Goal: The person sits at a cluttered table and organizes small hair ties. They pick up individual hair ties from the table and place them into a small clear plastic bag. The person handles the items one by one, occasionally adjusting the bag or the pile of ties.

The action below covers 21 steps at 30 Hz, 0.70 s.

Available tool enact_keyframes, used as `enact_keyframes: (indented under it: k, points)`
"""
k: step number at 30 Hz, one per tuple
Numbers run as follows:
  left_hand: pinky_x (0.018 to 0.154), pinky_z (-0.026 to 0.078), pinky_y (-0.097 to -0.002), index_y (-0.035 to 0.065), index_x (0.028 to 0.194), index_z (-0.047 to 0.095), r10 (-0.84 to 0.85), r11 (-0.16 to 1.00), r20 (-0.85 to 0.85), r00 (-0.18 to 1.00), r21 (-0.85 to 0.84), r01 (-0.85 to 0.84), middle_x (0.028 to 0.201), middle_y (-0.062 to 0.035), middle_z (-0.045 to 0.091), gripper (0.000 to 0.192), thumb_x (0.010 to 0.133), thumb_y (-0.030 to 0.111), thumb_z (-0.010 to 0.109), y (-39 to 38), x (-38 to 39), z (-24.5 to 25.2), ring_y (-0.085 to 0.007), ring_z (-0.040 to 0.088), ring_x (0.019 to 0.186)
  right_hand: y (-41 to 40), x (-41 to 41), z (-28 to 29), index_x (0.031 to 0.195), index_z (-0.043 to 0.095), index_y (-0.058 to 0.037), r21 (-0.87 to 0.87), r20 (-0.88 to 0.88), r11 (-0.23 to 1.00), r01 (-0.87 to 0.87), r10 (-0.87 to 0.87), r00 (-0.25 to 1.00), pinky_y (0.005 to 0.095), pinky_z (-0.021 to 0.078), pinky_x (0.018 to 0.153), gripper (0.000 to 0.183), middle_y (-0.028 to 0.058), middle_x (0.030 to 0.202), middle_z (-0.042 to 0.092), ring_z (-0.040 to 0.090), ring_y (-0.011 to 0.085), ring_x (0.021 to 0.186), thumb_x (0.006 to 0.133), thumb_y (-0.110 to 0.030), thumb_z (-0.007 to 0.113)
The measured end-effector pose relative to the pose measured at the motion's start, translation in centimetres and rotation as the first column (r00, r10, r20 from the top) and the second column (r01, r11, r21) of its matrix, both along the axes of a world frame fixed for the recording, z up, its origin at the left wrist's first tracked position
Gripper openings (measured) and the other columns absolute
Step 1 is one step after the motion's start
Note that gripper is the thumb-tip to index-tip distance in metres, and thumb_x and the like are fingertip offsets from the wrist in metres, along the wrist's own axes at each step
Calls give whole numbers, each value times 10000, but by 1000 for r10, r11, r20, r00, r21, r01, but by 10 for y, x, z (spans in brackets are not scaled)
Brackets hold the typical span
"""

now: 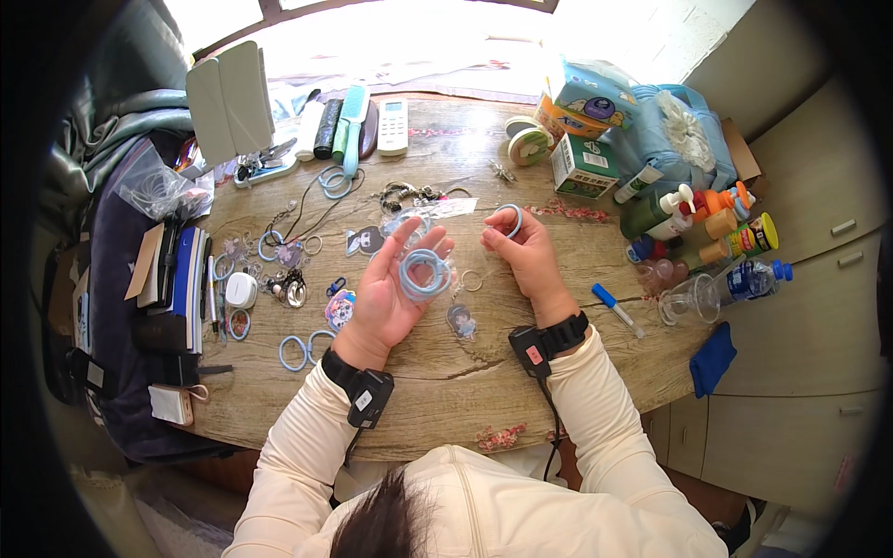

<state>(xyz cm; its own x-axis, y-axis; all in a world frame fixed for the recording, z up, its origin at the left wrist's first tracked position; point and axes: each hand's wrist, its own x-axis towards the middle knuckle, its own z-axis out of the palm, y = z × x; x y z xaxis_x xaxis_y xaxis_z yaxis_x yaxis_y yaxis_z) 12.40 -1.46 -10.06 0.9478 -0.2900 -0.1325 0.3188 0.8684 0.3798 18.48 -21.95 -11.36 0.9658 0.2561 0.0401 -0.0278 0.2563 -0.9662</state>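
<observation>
On the open palm of my left hand (pixel 394 300) lies a small stack of light blue hair ties (pixel 425 274), the fingers spread and pointing up. My right hand (pixel 523 251), a little to the right, pinches a single light blue hair tie (pixel 515 222) between thumb and fingers. Between the hands, a character keychain (pixel 462 321) with a metal ring rests on the wood-patterned table. Two more blue hair ties (pixel 293 353) lie left of my left wrist, near a colourful character charm (pixel 340 309). Part of a clear bag behind my left fingers is hidden.
Notebooks (pixel 188 286), a white earbud case (pixel 241 290) and tangled jewellery (pixel 286 286) lie at the left. A hairbrush (pixel 354 118) and a white remote control (pixel 393 127) stand further back. At the right are a blue-capped marker (pixel 617 309), pump bottles (pixel 652 213), a plastic water bottle (pixel 750 282) and boxes (pixel 584 166).
</observation>
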Motion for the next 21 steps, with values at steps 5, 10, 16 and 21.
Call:
enact_keyframes:
  k: [5, 10, 16, 21]
  points:
    - [933, 471, -471, 143, 1341, 394, -2, 1000, 8, 1000, 23, 2, 1317, -137, 476, 390, 1001, 311, 303, 0, 0, 0, -291, 458, 1227, 7, -2, 2, 979, 552, -37, 142, 47, 990, -21, 14, 999, 240, 503, 749, 180, 28, 892, 579, 595, 107, 815, 825, -21, 643]
    - [937, 464, -474, 146, 1342, 391, 1, 999, -4, 1000, 52, -1, 1321, -137, 474, 391, 999, 317, 309, -1, -1, 0, -290, 459, 1226, 4, -5, 4, 1003, 534, -39, 288, 17, 952, -104, 103, 995, 269, 513, 772, 188, 52, 905, 606, 614, 133, 832, 837, -10, 619]
    - [939, 458, -473, 139, 1341, 380, -7, 993, -10, 1000, 117, 8, 1322, -137, 473, 401, 997, 333, 308, -3, -2, 0, -285, 473, 1210, -2, -8, 9, 1082, 553, -11, 262, 26, 910, -322, 327, 945, 271, 520, 749, 206, 104, 981, 655, 632, 146, 859, 887, -74, 576]
    - [955, 445, -434, 114, 1367, 318, -87, 984, 54, 995, 158, 77, 1307, -182, 477, 432, 998, 338, 306, -6, -2, -1, -277, 510, 1167, 2, -12, 18, 1175, 546, 10, -4, -141, 914, -407, 402, 905, 236, 513, 678, 312, 94, 945, 670, 644, 129, 770, 917, -165, 560]
